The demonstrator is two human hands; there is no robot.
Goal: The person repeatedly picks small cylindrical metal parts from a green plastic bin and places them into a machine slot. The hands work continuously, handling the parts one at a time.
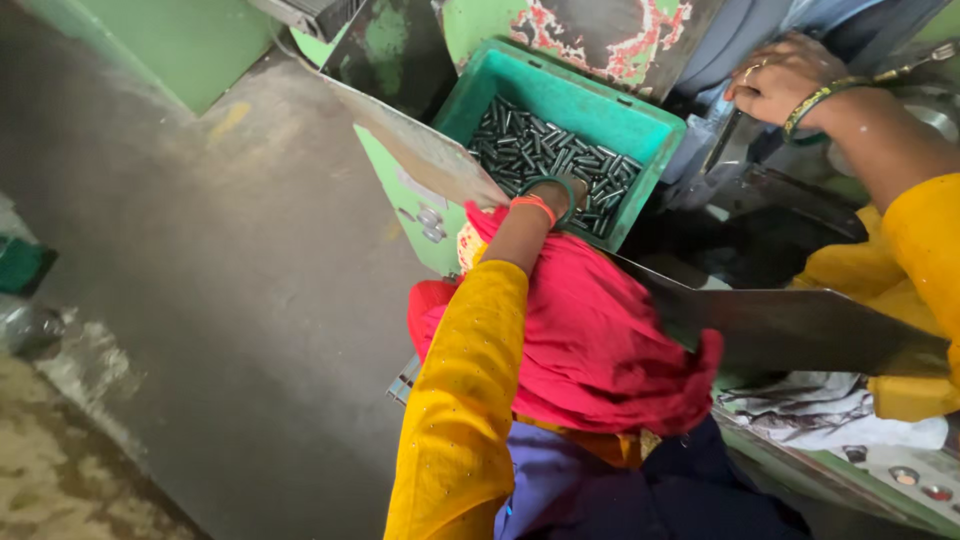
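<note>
Below us a grey concrete floor (pixel 230 300) spreads wide, dusty and scuffed, with a faint yellow smear near its upper part. At the lower left corner (pixel 60 470) its surface breaks into rough, crumbled patches. We see green-painted machine panels (pixel 150 45) along the top, and one panel (pixel 610 35) has paint peeling away in red and white flakes. A grey metal sheet (pixel 810 325) slants across the right. The light is soft and even.

Yellow sleeves (pixel 460 400) with tiny gold dots, red scarf (pixel 590 340) over the lap, blue-purple cloth (pixel 570 490) below, orange and green bangles (pixel 545 200) on left wrist, green-gold bangle (pixel 815 103) and ring (pixel 750 71) on right
</note>
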